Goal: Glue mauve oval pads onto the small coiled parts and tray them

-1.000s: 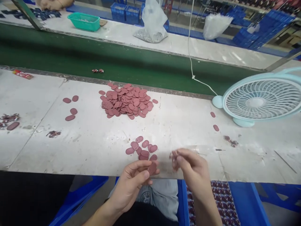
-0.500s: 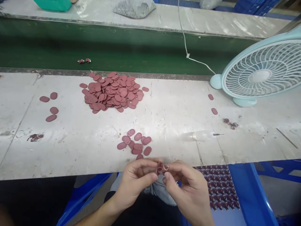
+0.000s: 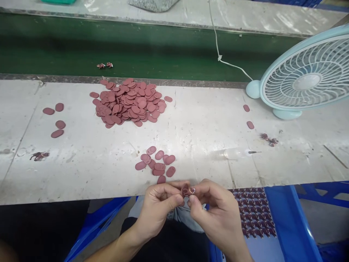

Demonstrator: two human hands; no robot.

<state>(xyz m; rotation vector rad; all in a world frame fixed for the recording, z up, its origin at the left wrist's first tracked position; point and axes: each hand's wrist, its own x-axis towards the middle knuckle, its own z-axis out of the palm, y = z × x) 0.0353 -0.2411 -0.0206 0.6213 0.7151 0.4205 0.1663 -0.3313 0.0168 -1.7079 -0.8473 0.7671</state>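
Observation:
Both hands meet at the table's front edge, fingertips pinched close together. My left hand [image 3: 155, 209] is closed on a maroon oval disc [image 3: 184, 190], seen nearly edge-on. In my right hand [image 3: 218, 211], thumb and fingers pinch a small maroon figurine [image 3: 192, 190] with pale details, against the disc; fingers hide part of both. Just beyond the hands lies a loose group of maroon oval discs [image 3: 159, 167], some showing small holes. A large heap of the same discs [image 3: 131, 103] is farther back.
A light-blue fan [image 3: 308, 82] stands at right. A clear needle-tipped bottle [image 3: 237, 153] lies on the white table [image 3: 201, 120]. Loose figurines [image 3: 39, 156] and discs are at both sides. Below right, a blue tray [image 3: 290, 218] holds rows of figurines [image 3: 255, 213]. A green channel runs behind.
The camera view has tilted down slightly, so the table items appear a little higher. Both hands keep the disc and figurine together with only small finger shifts.

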